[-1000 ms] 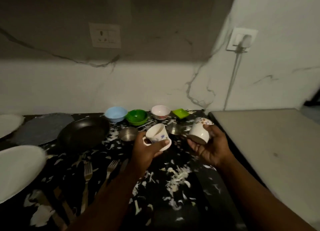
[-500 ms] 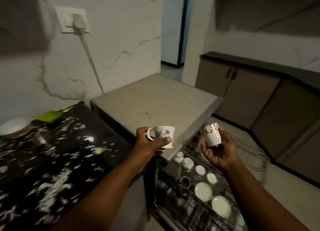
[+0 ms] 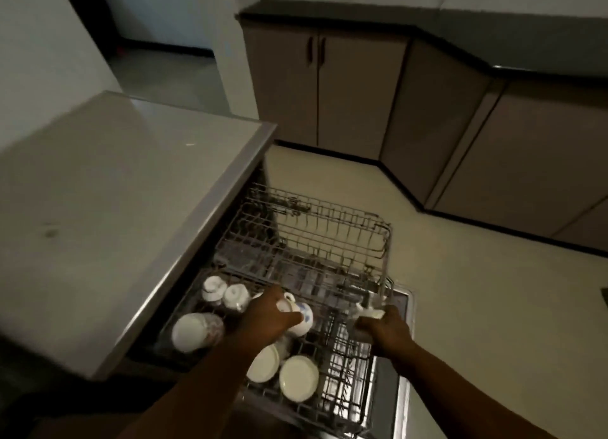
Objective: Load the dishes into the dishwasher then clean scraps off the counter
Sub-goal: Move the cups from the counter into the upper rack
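Dishwasher (image 3: 184,228) now fills my view where the scrap-strewn counter did a second ago; I've turned from it, and both cups have come down to the pulled-out lower rack (image 3: 342,366). My left hand (image 3: 266,317) grips the blue-flowered cup (image 3: 301,320) low over the rack's middle, near two upturned cups (image 3: 227,294). My right hand (image 3: 385,331) curls round the patterned cup (image 3: 370,313) at the rack's right edge. I judge both are about to be seated; scraps come later.
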`<state>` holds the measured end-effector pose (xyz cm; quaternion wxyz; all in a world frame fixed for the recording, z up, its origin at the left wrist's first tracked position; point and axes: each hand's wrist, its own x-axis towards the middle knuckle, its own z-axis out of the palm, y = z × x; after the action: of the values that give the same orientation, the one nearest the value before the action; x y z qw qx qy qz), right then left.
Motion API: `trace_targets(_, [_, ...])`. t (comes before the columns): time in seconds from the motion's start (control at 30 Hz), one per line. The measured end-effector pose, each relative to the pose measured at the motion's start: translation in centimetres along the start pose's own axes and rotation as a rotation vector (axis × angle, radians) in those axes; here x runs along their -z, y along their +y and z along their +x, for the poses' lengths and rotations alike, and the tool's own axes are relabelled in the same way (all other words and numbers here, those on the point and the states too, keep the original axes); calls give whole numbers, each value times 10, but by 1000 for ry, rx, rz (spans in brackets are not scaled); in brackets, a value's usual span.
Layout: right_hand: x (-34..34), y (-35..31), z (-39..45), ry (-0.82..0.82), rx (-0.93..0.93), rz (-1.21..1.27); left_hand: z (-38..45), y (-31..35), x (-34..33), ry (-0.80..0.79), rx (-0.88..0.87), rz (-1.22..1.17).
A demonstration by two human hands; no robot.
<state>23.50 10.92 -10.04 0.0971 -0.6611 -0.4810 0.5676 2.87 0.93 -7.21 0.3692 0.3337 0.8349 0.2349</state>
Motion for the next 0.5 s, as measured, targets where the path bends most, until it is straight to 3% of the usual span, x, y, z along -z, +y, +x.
trace_targets(0.1, [-6,25,22,-46,132,-393,21,-5,-25,-39,5,154])
trace_targets(0.17, [-14,28,25,-107,206,-524,30,-8,-39,-61,-44,274])
trace_targets(0.3, [-33,28,39,-102,347,-655,47,-10,-61,-50,-149,327])
trace_targets(0.5, [-49,21,62,-145,323,-805,80,-15,-86,-118,-252,564])
